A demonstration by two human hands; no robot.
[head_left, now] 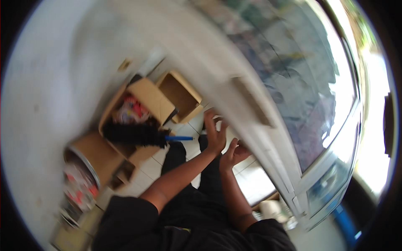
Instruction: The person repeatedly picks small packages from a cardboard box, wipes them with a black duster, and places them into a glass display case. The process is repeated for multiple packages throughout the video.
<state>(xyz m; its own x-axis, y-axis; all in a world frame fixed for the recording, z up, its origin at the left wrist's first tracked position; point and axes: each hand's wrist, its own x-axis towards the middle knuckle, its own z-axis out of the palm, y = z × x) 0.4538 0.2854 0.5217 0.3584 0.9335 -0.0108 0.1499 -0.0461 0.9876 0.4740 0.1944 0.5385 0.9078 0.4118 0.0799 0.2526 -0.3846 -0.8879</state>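
My left hand (pixel 216 133) is raised over the floor beside the pale side of a glass-fronted case (pixel 248 113). Its fingers are bent and spread, and nothing shows between them. Just below it in the picture is my right hand (pixel 233 156), thumb up, with its fingertips reaching the lower edge of the case. Blur and that edge partly hide those fingers, so whether they grip anything is unclear. The case has a long recessed slot (pixel 252 102) in its side, and blurred, patterned shapes show through its glass pane (pixel 285 69).
A cardboard box (pixel 152 97) to the left holds wrapped items and a black duster (pixel 136 134) with a blue handle (pixel 179 138). Behind it is another open carton (pixel 180 94). A cardboard drum (pixel 97 150) lies tilted near the wall (pixel 47 103). White tiles (pixel 150 169) cover the floor.
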